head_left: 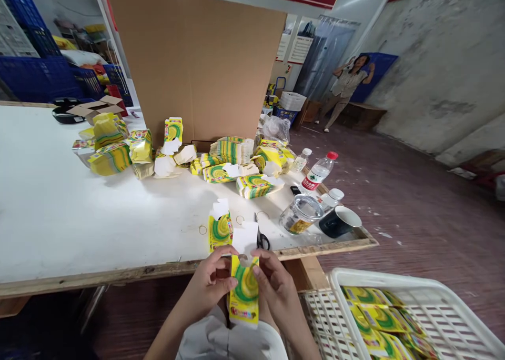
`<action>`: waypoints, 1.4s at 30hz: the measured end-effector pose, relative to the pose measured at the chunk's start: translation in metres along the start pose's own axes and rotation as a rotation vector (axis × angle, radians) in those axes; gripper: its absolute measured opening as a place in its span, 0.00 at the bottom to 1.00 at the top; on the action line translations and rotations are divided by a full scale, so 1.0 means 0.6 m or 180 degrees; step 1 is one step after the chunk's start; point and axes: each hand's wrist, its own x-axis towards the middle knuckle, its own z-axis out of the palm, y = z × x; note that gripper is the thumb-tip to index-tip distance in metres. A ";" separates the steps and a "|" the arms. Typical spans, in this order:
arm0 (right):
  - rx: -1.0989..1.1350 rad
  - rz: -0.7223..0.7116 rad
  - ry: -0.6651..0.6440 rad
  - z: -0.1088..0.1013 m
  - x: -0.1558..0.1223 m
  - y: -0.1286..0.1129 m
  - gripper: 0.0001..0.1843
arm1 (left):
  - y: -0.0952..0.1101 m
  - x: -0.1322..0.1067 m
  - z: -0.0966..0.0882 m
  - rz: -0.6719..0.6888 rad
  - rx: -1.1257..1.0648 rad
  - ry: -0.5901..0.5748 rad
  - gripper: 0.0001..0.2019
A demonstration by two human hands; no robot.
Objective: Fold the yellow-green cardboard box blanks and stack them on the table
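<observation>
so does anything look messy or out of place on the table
The cartons beside the cardboard look untidy: a loose, uneven heap, some fanned, flaps sticking out at different angles. A few thin bands also lie scattered near the scissors.

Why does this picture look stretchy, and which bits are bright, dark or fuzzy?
All in the head view: the white basket looks stretched towards the corner, probably by a wide lens; the white table shines pale with glare; under its left side it's very dark; the far person looks fuzzier than the yellow box between left hand and right hand.
</observation>
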 end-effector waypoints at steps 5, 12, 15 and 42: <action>-0.0182 -0.0084 0.0183 -0.008 -0.002 0.001 0.14 | -0.004 -0.006 0.007 -0.0107 -0.0247 -0.0171 0.26; -0.0045 -0.0302 0.0678 -0.015 -0.003 -0.001 0.11 | -0.003 0.000 0.005 -0.0042 0.0164 0.0016 0.22; -0.0245 -0.0188 0.0294 -0.021 -0.001 -0.010 0.14 | -0.008 0.005 0.005 0.0085 0.0336 0.0200 0.23; -0.0190 -0.0015 0.0298 -0.010 0.004 0.014 0.14 | -0.019 0.008 0.030 0.0089 0.0126 0.0142 0.20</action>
